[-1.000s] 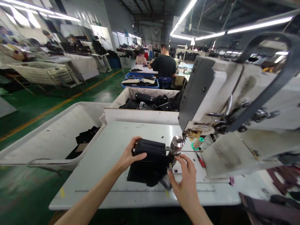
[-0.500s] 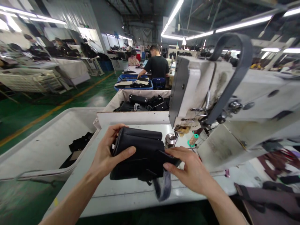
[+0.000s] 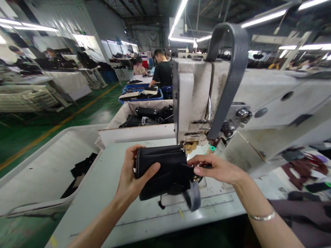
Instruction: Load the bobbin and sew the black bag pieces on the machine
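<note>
Black and smooth, the bag (image 3: pixel 168 174) is held above the pale table (image 3: pixel 108 182), close under the head of the sewing machine (image 3: pixel 192 103), its left end gripped by the left hand (image 3: pixel 133 179) with the thumb laid across the front. The right hand (image 3: pixel 222 168) pinches the bag's right edge between thumb and fingers, near a grey strap (image 3: pixel 195 197) that loops down below. Beyond the table a bin (image 3: pixel 137 134) holds more black pieces (image 3: pixel 146 112), and another bin (image 3: pixel 38 179) stands at the left.
</note>
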The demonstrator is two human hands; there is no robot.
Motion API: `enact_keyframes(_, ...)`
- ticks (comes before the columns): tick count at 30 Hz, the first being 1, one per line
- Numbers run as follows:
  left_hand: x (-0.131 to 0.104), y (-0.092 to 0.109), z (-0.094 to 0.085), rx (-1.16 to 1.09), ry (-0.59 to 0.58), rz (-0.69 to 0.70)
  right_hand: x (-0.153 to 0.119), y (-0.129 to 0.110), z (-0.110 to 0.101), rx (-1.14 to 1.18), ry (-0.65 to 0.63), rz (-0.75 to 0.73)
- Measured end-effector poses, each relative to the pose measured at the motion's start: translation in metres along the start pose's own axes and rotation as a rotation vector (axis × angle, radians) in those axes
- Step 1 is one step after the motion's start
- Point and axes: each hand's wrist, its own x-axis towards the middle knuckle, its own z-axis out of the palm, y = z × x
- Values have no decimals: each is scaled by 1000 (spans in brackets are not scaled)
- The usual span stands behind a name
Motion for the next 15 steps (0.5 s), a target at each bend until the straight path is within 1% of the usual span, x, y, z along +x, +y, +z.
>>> enact_keyframes(2,-12,2,9,-11,37,-42,3,-5,-10,-136,-23,-33)
enact_keyframes(4,-22,2,17,10,63,-67,9,-10,-16,-352,-12,-67)
enact_keyframes(6,-29,1,25,64,84,-24,17,-11,-16,-533,77,-75)
enact_keyframes(7,-32,1,28,102,87,29,21,-9,-13,-567,148,-68)
enact_keyframes(9,-35,2,35,186,60,157,29,2,-4,-535,294,-39)
enact_keyframes(11,-36,5,38,268,-2,259,35,17,7,-466,389,-12)
enact_keyframes(13,-35,9,39,327,-73,302,38,35,15,-422,442,-2)
enact_keyframes(15,-33,12,34,356,-140,325,41,48,19,-358,480,-2)
